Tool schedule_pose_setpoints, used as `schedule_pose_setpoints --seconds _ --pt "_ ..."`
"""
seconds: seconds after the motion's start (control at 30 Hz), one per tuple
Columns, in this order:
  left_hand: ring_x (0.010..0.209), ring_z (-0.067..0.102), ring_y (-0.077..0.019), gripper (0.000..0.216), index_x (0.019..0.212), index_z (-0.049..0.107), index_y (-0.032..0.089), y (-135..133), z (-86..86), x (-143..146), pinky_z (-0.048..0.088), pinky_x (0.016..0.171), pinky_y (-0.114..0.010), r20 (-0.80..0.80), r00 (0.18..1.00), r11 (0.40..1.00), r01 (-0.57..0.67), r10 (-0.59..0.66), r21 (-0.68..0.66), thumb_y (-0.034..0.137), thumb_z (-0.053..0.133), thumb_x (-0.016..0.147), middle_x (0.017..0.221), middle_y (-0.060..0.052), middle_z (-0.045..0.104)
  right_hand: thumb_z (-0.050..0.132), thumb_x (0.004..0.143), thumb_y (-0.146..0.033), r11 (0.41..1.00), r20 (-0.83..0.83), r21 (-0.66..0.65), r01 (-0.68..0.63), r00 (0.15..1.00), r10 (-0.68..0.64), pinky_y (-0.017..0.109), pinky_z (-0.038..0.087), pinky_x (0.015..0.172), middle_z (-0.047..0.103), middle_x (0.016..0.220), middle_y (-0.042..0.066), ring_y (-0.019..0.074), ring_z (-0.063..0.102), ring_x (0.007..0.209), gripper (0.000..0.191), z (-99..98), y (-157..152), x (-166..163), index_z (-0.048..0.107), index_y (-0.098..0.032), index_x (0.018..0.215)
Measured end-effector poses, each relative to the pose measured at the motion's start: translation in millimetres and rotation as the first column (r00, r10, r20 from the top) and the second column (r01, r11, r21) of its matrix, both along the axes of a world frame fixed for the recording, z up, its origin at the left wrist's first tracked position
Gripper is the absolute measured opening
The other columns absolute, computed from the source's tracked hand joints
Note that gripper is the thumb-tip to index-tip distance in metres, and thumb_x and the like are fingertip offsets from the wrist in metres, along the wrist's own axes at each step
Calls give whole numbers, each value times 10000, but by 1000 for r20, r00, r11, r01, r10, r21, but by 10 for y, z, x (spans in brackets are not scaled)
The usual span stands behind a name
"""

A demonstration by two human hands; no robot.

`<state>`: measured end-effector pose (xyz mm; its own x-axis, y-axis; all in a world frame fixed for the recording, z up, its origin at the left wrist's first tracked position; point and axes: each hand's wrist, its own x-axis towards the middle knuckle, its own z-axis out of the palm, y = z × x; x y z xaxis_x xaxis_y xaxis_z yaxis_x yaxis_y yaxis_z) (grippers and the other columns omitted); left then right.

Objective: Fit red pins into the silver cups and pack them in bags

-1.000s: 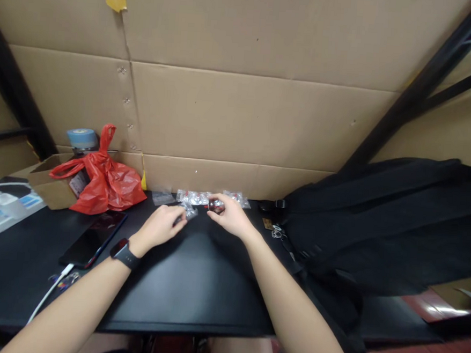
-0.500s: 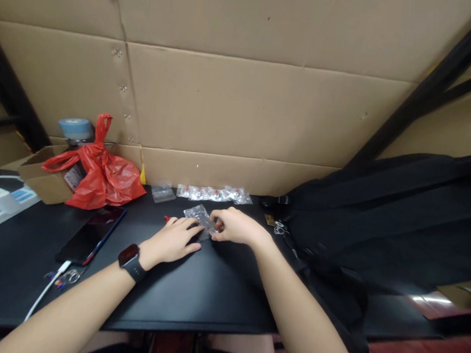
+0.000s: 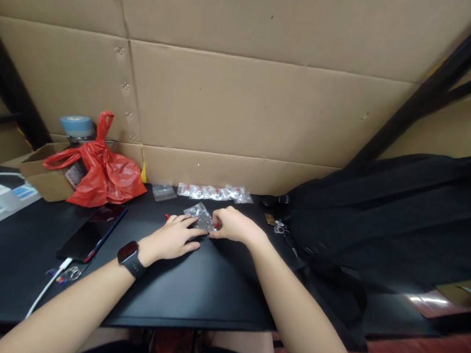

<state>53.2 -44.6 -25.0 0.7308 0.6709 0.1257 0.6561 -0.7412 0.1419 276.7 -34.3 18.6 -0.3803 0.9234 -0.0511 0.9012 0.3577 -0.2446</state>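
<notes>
My left hand lies flat on the black table with fingers stretched out, its fingertips on the edge of a small clear plastic bag. My right hand is curled beside it, its fingertips pinched on a small red piece at the bag's right edge. A tiny red bit lies just left of the left hand. A row of clear packets with red parts sits behind them along the cardboard wall. A dark watch is on my left wrist.
A red plastic bag and a cardboard box stand at the back left, with a tape roll behind. A dark phone with a cable lies left. Black fabric covers the right side. Keys lie near it.
Both hands drew back from the row of packets toward me, bringing one clear bag along. The left hand went from curled to flat on the table. The camera tilted down a little.
</notes>
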Motion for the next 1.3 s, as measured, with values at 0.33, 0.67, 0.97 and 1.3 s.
schedule_pose_setpoints --seconds 0.33,0.67,0.97,1.3 --pt "1389 394 -352 378 1322 591 425 25 0 -27 347 1074 -553 49 998 997 37 -33 -67 393 554 947 1531 -75 429 767 710 -85 982 -217 109 -158 960 178 222 406 652 664 855 5 135 615 738 336 -197 162 14 649 -195 1004" --pt "1474 260 -355 407 1370 550 378 16 10 -3 315 1085 -565 4 999 993 49 -49 -109 374 521 965 1594 -122 310 807 762 -340 923 -22 384 14 1000 -6 345 449 829 689 1088 107 272 622 1025 397 -319 271 -213 624 -216 1091" --pt "1166 584 -260 379 1239 481 232 58 52 -36 401 1011 -427 161 987 995 1 15 -102 222 544 865 1235 -98 617 682 868 -320 970 -150 215 -115 977 149 285 479 787 663 1091 99 216 647 980 214 -365 255 -128 681 -190 1038" --pt "1175 528 -263 336 1181 575 222 214 -23 -26 370 967 -418 201 961 975 -209 192 69 155 502 861 1217 -87 631 595 825 -111 953 -154 245 -177 963 219 367 465 947 671 1192 104 237 610 1099 406 -326 162 17 634 -201 1219"
